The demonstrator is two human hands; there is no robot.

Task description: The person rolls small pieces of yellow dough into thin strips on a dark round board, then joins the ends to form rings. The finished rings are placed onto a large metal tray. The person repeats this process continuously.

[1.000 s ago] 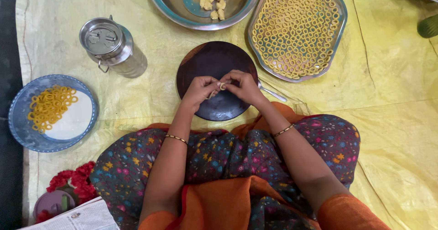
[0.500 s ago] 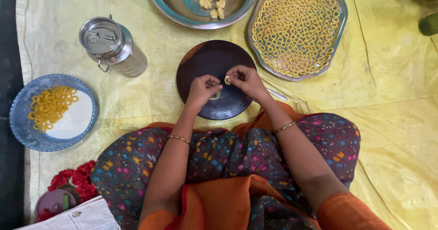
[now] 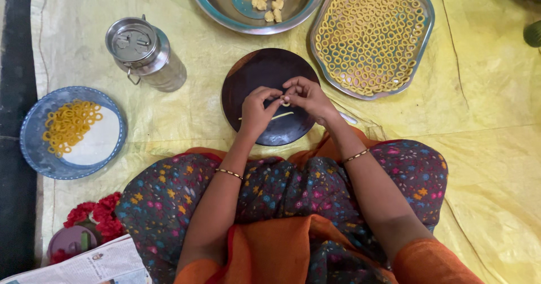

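A small pale-yellow ring of dough (image 3: 285,100) sits pinched between the fingertips of both hands, held just above the round dark wooden board (image 3: 253,75) near its right side. The left hand (image 3: 256,108) curls its fingers in from the left, thumb and forefinger closed on the ring; the right hand (image 3: 307,95) meets it from the right, its fingertips pressed to the same little loop, so the two hands touch at the tips. Below them, lying flat on the board, is a thin rolled strand of pale dough (image 3: 276,115), partly hidden by the left hand.

The board rests on a crinkled yellow plastic sheet (image 3: 484,120) spread over the floor. Just beyond the board, to the upper right, stands an oblong steel tray (image 3: 425,30) filled with rows of small dough rings. Above the board, a round steel bowl (image 3: 217,8) holds lumps of yellow dough. To the left lies a steel canister with a clasped lid (image 3: 145,53), tipped on its side. Farther left, well apart from the hands, a blue-rimmed plate (image 3: 34,149) carries a heap of yellow rings on a white lining. At the lower left corner lie red flowers (image 3: 93,216) and a folded newspaper (image 3: 84,267).
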